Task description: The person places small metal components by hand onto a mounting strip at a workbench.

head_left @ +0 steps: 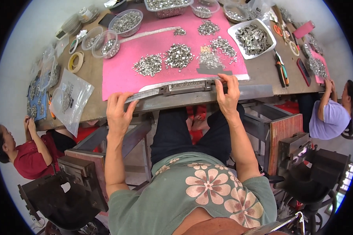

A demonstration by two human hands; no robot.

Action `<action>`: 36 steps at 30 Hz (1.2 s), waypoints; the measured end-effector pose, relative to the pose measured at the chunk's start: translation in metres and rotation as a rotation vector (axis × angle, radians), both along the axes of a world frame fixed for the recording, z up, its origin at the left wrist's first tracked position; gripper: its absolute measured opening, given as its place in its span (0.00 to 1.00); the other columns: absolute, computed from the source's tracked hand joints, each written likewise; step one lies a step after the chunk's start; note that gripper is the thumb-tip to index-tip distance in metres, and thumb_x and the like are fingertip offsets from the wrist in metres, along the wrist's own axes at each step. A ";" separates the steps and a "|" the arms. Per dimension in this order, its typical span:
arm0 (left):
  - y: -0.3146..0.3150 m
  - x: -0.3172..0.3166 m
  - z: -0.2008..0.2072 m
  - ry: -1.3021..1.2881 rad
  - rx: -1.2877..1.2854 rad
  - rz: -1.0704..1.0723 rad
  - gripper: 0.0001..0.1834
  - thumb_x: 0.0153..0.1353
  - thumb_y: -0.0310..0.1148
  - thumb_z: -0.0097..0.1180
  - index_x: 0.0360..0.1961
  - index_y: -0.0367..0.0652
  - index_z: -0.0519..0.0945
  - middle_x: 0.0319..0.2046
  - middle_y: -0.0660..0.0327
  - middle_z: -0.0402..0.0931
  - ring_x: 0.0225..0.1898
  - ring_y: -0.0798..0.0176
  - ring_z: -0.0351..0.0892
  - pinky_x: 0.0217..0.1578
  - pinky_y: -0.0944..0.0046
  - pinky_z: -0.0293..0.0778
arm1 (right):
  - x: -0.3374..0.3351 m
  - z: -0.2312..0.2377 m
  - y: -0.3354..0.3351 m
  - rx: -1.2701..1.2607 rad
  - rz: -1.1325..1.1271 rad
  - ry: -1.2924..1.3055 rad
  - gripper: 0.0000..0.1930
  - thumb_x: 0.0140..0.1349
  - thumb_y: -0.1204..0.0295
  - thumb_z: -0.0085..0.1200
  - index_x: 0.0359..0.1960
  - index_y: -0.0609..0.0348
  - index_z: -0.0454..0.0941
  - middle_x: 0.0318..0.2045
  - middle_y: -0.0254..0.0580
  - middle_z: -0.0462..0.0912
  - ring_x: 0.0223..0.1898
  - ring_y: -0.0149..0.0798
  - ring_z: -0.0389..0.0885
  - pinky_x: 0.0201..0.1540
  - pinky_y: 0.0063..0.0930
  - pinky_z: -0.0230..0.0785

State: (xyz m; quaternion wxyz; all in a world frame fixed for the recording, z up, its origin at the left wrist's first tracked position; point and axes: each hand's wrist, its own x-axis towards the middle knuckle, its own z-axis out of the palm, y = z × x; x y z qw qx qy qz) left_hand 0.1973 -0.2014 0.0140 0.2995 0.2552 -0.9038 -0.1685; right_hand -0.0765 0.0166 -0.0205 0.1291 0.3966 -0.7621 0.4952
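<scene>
At the near edge of the table lies a long metal jig [187, 87] with a row of small slots or parts along its middle. My left hand [119, 109] is closed, thumb and fingers gripping the left end of a steel ruler-like strip [144, 95] that runs into the jig. Beside the jig's right end, my right hand [228, 93] has thumb and fingertips drawn together; whatever they pinch is too small to make out. A dark grey flat strip [214, 72] lies just beyond those fingers. Behind it is a pile of thin silvery pieces [210, 59].
A pink mat [121, 74] carries several piles of small metal parts [178, 55]. Around it stand a white tray [241, 26], clear tubs [125, 22], pliers [281, 69], a phone [303, 72] and tape rolls [75, 62]. Co-workers sit left [33, 156] and right [329, 117].
</scene>
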 end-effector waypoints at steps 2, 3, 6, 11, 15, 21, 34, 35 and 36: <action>0.016 -0.012 0.039 0.077 -0.040 -0.063 0.19 0.48 0.25 0.70 0.43 0.41 0.79 0.36 0.57 0.75 0.37 0.52 0.76 0.38 0.58 0.73 | -0.002 -0.004 0.003 0.019 -0.030 0.016 0.10 0.59 0.75 0.60 0.42 0.61 0.78 0.29 0.41 0.75 0.33 0.42 0.74 0.41 0.35 0.65; 0.028 -0.020 0.054 0.130 0.138 -0.104 0.19 0.48 0.25 0.69 0.43 0.40 0.79 0.36 0.56 0.75 0.36 0.52 0.75 0.37 0.58 0.73 | 0.001 -0.001 0.002 0.055 -0.015 0.014 0.10 0.59 0.75 0.59 0.42 0.61 0.78 0.28 0.42 0.74 0.32 0.42 0.74 0.40 0.35 0.65; 0.053 -0.068 0.064 0.132 0.210 -0.424 0.20 0.47 0.25 0.69 0.43 0.40 0.78 0.35 0.55 0.72 0.35 0.51 0.75 0.35 0.58 0.72 | 0.002 0.000 -0.003 0.065 0.021 -0.003 0.11 0.60 0.76 0.58 0.44 0.62 0.77 0.28 0.43 0.73 0.30 0.42 0.74 0.37 0.34 0.65; 0.070 -0.147 -0.007 0.083 -0.081 -0.411 0.18 0.49 0.38 0.68 0.42 0.46 0.83 0.36 0.60 0.68 0.39 0.57 0.68 0.40 0.57 0.61 | 0.002 -0.003 0.007 0.151 -0.091 0.250 0.11 0.60 0.77 0.57 0.45 0.62 0.79 0.31 0.44 0.75 0.32 0.44 0.75 0.41 0.36 0.64; 0.070 -0.123 -0.019 0.008 -0.164 -0.213 0.22 0.51 0.40 0.67 0.49 0.54 0.83 0.38 0.62 0.69 0.43 0.57 0.69 0.47 0.53 0.58 | 0.027 0.010 0.009 -0.116 0.094 -0.247 0.07 0.62 0.80 0.55 0.40 0.66 0.82 0.35 0.46 0.81 0.36 0.42 0.81 0.39 0.29 0.72; 0.074 -0.114 -0.031 0.134 -0.133 -0.255 0.21 0.49 0.33 0.68 0.47 0.48 0.81 0.43 0.61 0.71 0.48 0.56 0.69 0.52 0.51 0.57 | 0.051 0.012 0.016 -0.130 0.118 -0.188 0.05 0.60 0.81 0.57 0.36 0.67 0.82 0.33 0.44 0.84 0.33 0.36 0.81 0.39 0.25 0.72; -0.002 -0.170 0.015 0.146 -0.076 -0.291 0.08 0.58 0.32 0.60 0.40 0.46 0.81 0.34 0.62 0.76 0.43 0.57 0.74 0.54 0.49 0.56 | -0.162 0.022 -0.095 0.319 -0.022 0.234 0.04 0.55 0.73 0.60 0.31 0.60 0.81 0.31 0.48 0.80 0.36 0.50 0.78 0.41 0.42 0.68; -0.022 -0.185 0.012 0.139 -0.082 -0.273 0.07 0.59 0.32 0.60 0.38 0.47 0.81 0.34 0.62 0.76 0.42 0.57 0.74 0.54 0.50 0.56 | -0.162 0.019 -0.102 0.320 -0.010 0.232 0.04 0.55 0.73 0.60 0.31 0.60 0.81 0.31 0.48 0.80 0.36 0.50 0.78 0.41 0.42 0.68; -0.041 -0.200 0.007 0.132 -0.089 -0.255 0.06 0.59 0.33 0.59 0.37 0.48 0.81 0.33 0.61 0.76 0.41 0.56 0.73 0.53 0.50 0.56 | -0.162 0.019 -0.108 0.401 -0.048 0.223 0.05 0.55 0.72 0.61 0.30 0.60 0.81 0.31 0.49 0.80 0.37 0.51 0.78 0.42 0.43 0.69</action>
